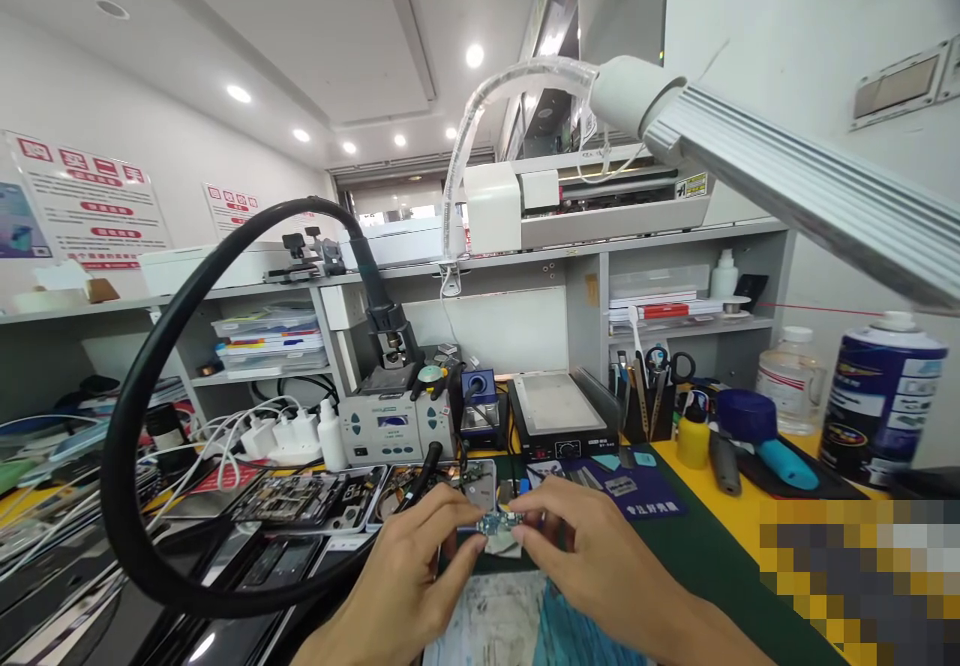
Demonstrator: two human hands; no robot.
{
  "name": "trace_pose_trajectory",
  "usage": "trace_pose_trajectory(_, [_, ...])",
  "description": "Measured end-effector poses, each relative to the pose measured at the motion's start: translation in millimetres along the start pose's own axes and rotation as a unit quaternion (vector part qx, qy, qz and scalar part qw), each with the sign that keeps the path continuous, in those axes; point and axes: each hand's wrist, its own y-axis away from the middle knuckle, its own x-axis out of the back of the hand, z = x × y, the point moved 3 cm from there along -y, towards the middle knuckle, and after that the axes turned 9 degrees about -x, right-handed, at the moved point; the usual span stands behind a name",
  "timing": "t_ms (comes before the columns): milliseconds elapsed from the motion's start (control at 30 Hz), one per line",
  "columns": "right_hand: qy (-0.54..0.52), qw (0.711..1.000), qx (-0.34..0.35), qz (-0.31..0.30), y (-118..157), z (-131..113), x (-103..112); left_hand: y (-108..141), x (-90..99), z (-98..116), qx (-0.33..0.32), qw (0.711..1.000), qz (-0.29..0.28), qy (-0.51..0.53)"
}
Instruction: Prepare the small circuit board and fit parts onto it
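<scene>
A small blue circuit board (495,523) is held level between my two hands, above the front of the bench. My left hand (420,556) pinches its left end between thumb and fingers. The other end sits between the thumb and fingertips of my right hand (581,546). Below the board lies a small pale piece (504,546), partly covered by it. Closer to me, a worn white and blue surface (495,616) spreads out under my wrists.
A thick black hose (112,426) loops on the left beside a soldering station (394,426). Opened phones (285,499) lie left of my hands. Behind them stands a flat heating plate (562,411). Bottles, a spray can (881,396) and a tool holder (649,406) line the right.
</scene>
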Motion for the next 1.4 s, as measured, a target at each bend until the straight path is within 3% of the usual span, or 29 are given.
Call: trace_pose_trajectory(1400, [0.012,1.000,-0.014,-0.008,-0.4,1.5,-0.9,1.6,-1.6,-0.1,0.014,1.000,-0.019,0.002])
